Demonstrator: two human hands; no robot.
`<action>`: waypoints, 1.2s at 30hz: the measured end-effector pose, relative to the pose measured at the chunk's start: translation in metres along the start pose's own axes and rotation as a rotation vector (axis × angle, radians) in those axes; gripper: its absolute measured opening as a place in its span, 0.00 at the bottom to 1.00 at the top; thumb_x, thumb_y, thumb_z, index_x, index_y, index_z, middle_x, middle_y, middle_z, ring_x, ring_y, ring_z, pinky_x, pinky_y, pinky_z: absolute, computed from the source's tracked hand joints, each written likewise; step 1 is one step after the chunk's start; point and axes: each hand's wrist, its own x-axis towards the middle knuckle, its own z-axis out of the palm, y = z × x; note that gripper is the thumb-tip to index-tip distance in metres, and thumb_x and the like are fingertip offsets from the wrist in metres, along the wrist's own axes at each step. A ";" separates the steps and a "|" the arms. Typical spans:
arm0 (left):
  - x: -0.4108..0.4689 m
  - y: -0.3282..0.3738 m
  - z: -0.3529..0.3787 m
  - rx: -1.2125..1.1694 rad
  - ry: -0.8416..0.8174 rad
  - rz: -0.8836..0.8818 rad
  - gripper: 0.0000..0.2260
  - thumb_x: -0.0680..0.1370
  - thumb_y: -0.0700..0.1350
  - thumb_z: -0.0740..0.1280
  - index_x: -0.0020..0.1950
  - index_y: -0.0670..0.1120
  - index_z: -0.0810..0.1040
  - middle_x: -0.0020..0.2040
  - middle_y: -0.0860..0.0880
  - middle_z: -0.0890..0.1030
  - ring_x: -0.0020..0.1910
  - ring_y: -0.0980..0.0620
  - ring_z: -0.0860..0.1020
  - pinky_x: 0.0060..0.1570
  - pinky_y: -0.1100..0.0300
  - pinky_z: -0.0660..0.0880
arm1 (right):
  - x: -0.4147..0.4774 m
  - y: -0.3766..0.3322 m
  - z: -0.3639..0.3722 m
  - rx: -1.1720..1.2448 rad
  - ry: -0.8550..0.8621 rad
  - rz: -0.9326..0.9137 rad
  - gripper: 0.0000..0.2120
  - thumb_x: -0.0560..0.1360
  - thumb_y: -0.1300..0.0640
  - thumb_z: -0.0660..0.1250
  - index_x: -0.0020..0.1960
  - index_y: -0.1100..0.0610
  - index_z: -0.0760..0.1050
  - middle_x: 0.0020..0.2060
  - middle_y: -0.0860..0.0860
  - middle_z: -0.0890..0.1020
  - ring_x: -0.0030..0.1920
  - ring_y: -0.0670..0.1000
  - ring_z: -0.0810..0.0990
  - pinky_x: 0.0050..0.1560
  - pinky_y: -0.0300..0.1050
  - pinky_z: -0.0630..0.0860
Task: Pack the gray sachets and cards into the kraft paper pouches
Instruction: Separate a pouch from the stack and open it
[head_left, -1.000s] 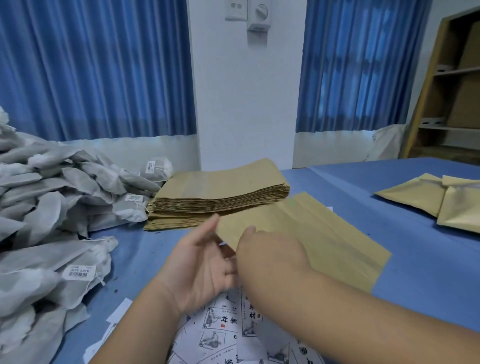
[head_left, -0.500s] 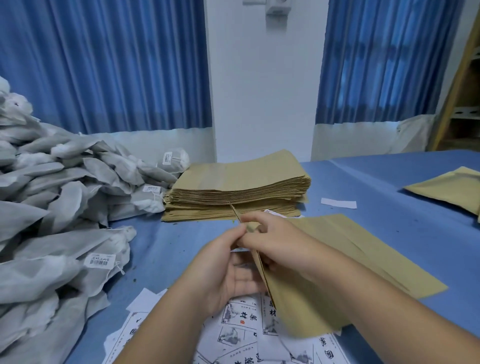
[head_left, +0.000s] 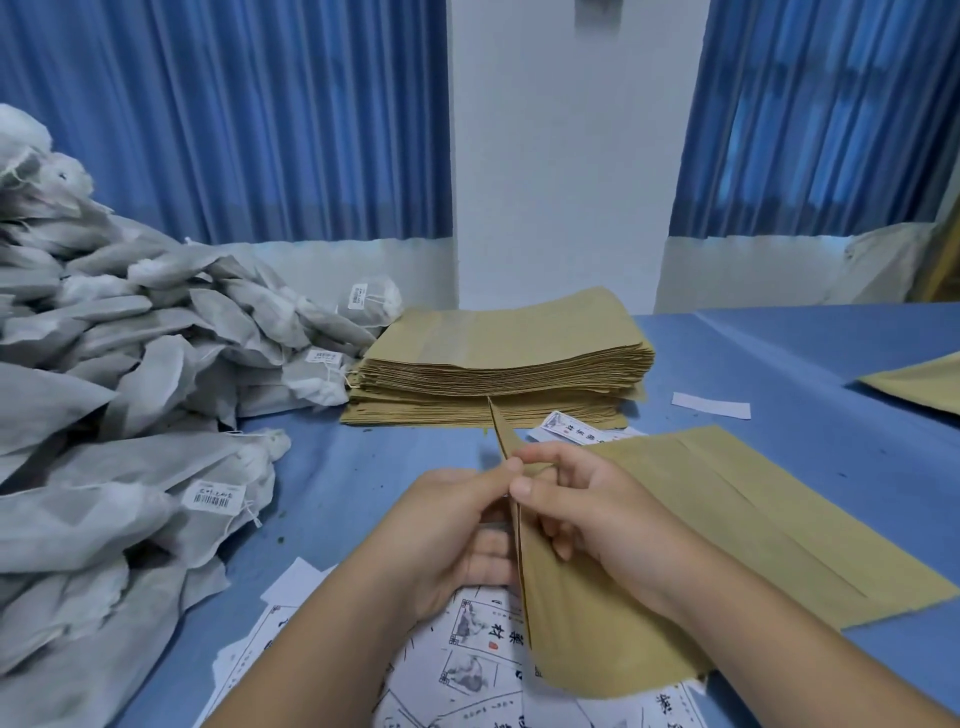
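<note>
Since a second ago the kraft pouch, which lay flat under both hands, has been pulled open at its mouth; its near wall now stands up on edge between the hands, while the rest stretches away to the right across the blue worktop. The left hand pinches that raised wall, thumb on top and fingers curled behind it; the right hand grips the other side of the mouth, its fingers curled over the paper's edge; both forearms reach in from the bottom of the view. Under the hands and the pouch's near corner lies a spread of white cards printed with small pictures and black characters; one more card peeks out beyond the pouch, just in front of the stack of flat pouches; that stack sits further back at the middle of the worktop, apart from the hands. A big heap of gray sachets fills the left side, several carrying white barcode tags on strings; the heap touches the stack's left end. A white paper slip lies alone to the right of the stack; at the far right edge a corner of another pouch shows. Behind hang blue curtains on either side of a white wall.
</note>
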 end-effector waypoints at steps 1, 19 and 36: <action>-0.001 0.001 0.000 -0.004 -0.005 0.004 0.16 0.80 0.49 0.65 0.51 0.37 0.83 0.47 0.34 0.83 0.39 0.41 0.84 0.36 0.53 0.82 | 0.000 0.000 -0.001 0.005 0.003 0.002 0.20 0.67 0.53 0.76 0.56 0.55 0.76 0.32 0.47 0.75 0.29 0.44 0.72 0.27 0.39 0.69; -0.007 -0.001 0.012 -0.003 -0.041 0.067 0.19 0.71 0.54 0.73 0.50 0.39 0.83 0.46 0.38 0.84 0.43 0.41 0.84 0.39 0.52 0.81 | -0.008 -0.015 0.002 -0.338 0.100 -0.175 0.14 0.70 0.53 0.62 0.37 0.65 0.72 0.28 0.52 0.69 0.31 0.49 0.67 0.35 0.44 0.65; -0.009 0.000 0.010 -0.148 -0.043 0.046 0.10 0.77 0.31 0.63 0.53 0.36 0.83 0.51 0.34 0.83 0.48 0.40 0.84 0.40 0.53 0.82 | -0.012 -0.022 -0.001 -0.022 0.047 -0.046 0.05 0.66 0.55 0.61 0.34 0.55 0.69 0.27 0.49 0.68 0.30 0.49 0.66 0.33 0.46 0.61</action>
